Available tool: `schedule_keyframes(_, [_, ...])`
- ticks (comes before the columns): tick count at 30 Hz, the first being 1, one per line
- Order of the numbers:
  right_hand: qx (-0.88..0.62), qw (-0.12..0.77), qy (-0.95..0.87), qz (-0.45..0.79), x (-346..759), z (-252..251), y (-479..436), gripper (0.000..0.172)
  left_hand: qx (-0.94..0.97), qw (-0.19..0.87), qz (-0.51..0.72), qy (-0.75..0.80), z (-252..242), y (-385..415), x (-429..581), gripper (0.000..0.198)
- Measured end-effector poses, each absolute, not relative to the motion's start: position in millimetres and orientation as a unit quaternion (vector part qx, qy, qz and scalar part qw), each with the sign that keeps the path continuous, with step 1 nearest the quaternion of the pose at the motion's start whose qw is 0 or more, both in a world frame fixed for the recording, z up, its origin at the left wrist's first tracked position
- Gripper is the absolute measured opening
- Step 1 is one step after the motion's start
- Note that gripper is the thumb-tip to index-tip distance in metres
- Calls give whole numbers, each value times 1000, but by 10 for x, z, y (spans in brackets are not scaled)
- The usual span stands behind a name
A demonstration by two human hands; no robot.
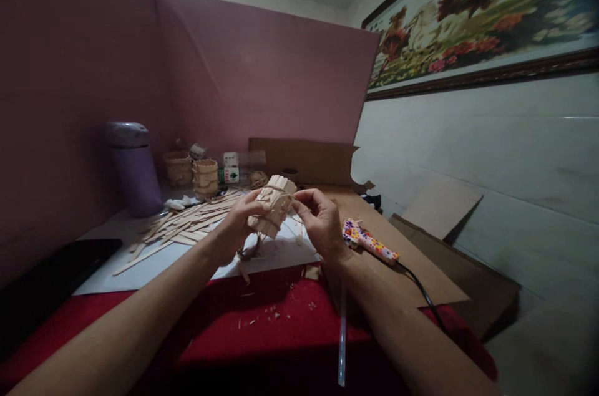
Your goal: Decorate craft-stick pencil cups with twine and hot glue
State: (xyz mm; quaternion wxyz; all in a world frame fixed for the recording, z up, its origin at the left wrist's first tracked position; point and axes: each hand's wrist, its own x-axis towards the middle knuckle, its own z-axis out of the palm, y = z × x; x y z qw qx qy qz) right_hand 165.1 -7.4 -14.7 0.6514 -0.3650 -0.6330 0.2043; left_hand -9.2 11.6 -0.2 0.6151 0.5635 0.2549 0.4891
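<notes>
In the head view, a small cup made of wooden craft sticks is held tilted above the table. Twine runs round its side. My left hand is closed on the cup's left side, thumb across the front. At the cup's right edge, my right hand pinches with thumb and forefinger, apparently on the twine; the fingertips partly hide it. More dark twine hangs below the cup. A flower-patterned glue gun lies to the right of my right hand, and a translucent glue stick shows below the right forearm.
Loose craft sticks are piled on white paper at left. Behind them stand two finished-looking stick cups, plastic bottles and a purple flask. Cardboard covers the right side; scraps dot the red cloth.
</notes>
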Motion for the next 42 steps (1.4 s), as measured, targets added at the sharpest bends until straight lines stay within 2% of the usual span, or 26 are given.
schedule_keyframes(3, [-364,658,-630,195,1655,-149,-81,17,552,640,479,237,5,129,-117,47])
schedule_keyframes(10, [-322,689,-621,191,1655,-133,-117,15,471,771,388,182,-13,159,-180,52])
schedule_keyframes(18, [-295,701,-609,227,1643,-84,-180,13,440,808,358,157,-142,213,-200,63])
schedule_keyframes(25, [-264,702,-622,225,1656,-96,-169,16,457,815,338,111,-194,278,-231,61])
schedule_keyframes(30, [-287,706,-621,185,1661,-98,-155,14,499,765,379,149,-148,204,-149,61])
schedule_keyframes(37, [-351,688,-616,152,1676,-120,-107,14,571,575,527,257,-61,82,24,67])
schedule_keyframes(42, [-356,676,-628,147,1676,-133,-87,11,567,537,556,284,-45,124,11,73])
